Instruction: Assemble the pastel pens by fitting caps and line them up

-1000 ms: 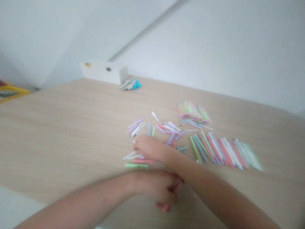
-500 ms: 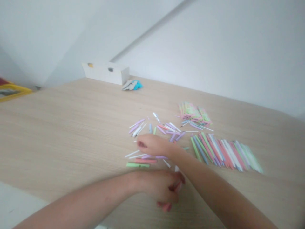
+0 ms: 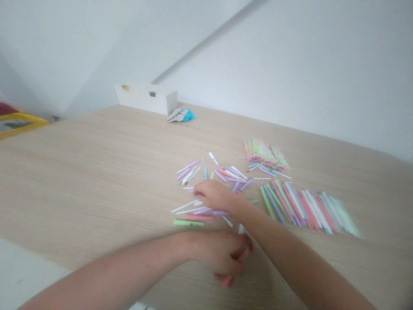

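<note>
My left hand (image 3: 219, 255) is near the table's front edge, fingers curled round a pink pen barrel (image 3: 227, 280) whose end pokes out below the fist. My right hand (image 3: 215, 194) reaches across above it, fingers bent and pinching among loose pastel pen parts (image 3: 222, 174) scattered on the wooden table (image 3: 97, 172); what it grips is hidden. A pink pen (image 3: 196, 217) and a green pen (image 3: 188, 223) lie just left of my right wrist, with thin white refills (image 3: 184, 207) above them.
A neat row of assembled pens (image 3: 306, 206) lies to the right. Behind it lies a stack of green and pink packets (image 3: 266, 154). A white box (image 3: 146, 97) and a blue-grey cloth (image 3: 180, 115) stand at the far edge. A yellow object (image 3: 19, 124) is far left.
My right hand has drawn slightly right and back over the loose parts, uncovering the refills and a purple piece beneath it. The left hand has stayed put, holding the pink barrel.
</note>
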{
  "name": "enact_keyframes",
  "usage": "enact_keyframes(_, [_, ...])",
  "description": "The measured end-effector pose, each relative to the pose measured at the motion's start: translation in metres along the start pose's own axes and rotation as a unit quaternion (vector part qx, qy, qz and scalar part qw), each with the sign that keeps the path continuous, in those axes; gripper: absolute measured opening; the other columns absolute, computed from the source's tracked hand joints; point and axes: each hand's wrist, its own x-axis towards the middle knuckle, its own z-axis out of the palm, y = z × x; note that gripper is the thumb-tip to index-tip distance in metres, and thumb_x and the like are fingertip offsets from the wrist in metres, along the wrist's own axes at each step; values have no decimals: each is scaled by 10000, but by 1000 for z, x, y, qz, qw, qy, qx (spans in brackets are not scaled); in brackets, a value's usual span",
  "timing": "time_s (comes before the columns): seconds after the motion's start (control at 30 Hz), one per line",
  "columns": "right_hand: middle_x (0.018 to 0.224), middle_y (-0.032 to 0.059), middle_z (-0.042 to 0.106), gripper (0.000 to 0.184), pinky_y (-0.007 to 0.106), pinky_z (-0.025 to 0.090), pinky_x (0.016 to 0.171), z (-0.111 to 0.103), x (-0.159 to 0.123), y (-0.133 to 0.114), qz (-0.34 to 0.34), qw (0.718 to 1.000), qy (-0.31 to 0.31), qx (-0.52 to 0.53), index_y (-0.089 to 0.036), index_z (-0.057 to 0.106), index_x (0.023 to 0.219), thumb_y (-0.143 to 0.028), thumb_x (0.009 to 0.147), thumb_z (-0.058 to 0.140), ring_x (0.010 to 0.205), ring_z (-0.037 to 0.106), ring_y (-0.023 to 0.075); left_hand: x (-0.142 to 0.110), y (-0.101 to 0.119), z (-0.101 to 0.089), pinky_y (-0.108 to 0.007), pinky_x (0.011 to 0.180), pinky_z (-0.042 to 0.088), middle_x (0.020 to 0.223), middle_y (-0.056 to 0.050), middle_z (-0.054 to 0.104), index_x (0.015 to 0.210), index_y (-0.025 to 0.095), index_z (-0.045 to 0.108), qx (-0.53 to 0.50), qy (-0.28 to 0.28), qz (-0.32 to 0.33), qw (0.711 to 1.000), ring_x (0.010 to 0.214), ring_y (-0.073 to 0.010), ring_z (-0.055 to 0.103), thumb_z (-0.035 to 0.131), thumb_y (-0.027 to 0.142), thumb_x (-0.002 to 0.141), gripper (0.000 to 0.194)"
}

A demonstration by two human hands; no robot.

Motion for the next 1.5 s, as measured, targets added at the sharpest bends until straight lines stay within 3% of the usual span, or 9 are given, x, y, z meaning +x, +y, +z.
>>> enact_keyframes(0.47, [941, 117, 653, 199, 295, 397, 792, -7, -3, -7, 18, 998, -9, -53, -110, 660, 907, -127, 860, 468, 888, 569, 194, 1, 5, -1, -227, 408, 399, 365, 29, 508, 432, 176, 498, -4, 19, 10, 1000, 353, -124, 497, 474, 68, 680, 272])
enact_keyframes(0.7, [880, 79, 652, 178, 270, 392, 761, 8, 9, -13, -69, 996, -43, -30, -128, 684, 875, -164, 840, 513, 857, 561, 173, -3, 13, -4, -242, 438, 397, 402, 5, 523, 411, 169, 512, 12, 4, -25, 1000, 388, -131, 508, 440, 87, 694, 304])
enact_keyframes(0.97, [825, 104, 650, 185, 273, 405, 703, 3, 13, -22, -85, 992, -78, -47, -100, 660, 774, -137, 831, 488, 763, 556, 170, -6, 16, -5, -238, 412, 384, 423, 1, 522, 437, 168, 513, 18, 3, -40, 999, 398, -133, 507, 440, 107, 692, 272])
enact_keyframes(1.03, [821, 104, 641, 186, 278, 409, 713, -2, 12, -24, -98, 993, -63, -33, -99, 640, 770, -142, 844, 475, 761, 548, 167, -5, 14, -4, -228, 410, 379, 432, 4, 525, 446, 170, 508, 20, 2, -44, 999, 399, -126, 509, 439, 116, 691, 260])
enact_keyframes(1.13, [811, 59, 627, 135, 258, 417, 699, -12, 5, -21, -62, 994, 30, 88, -127, 607, 836, -160, 851, 476, 748, 543, 143, -3, 8, -3, -224, 440, 393, 455, 9, 550, 523, 168, 546, 23, -1, -32, 999, 415, -122, 521, 438, 119, 696, 210])
enact_keyframes(1.2, [781, 27, 624, 100, 236, 424, 652, -21, -3, -17, 2, 971, 108, 216, -148, 583, 863, -189, 842, 494, 704, 549, 122, -1, 3, -1, -221, 446, 397, 478, 29, 577, 736, 158, 607, 12, 1, -18, 1000, 410, -123, 519, 463, 110, 685, 160])
enact_keyframes(1.3, [769, 17, 648, 83, 211, 422, 565, -32, -24, -8, 86, 905, 195, 369, -163, 554, 851, -233, 820, 523, 624, 547, 98, 0, -2, 1, -210, 428, 390, 518, 51, 605, 1038, 151, 552, -23, 24, -8, 999, 384, -116, 500, 464, 80, 687, 369])
enact_keyframes(1.5, [727, -22, 638, 260, 180, 334, 353, -33, -76, 0, 222, 790, 302, 486, -185, 556, 941, -356, 755, 617, 395, 404, 47, 2, -3, -2, -155, 371, 352, 535, 76, 573, 1199, 207, 389, -158, 91, 12, 983, 370, -91, 484, 438, 74, 773, 449])
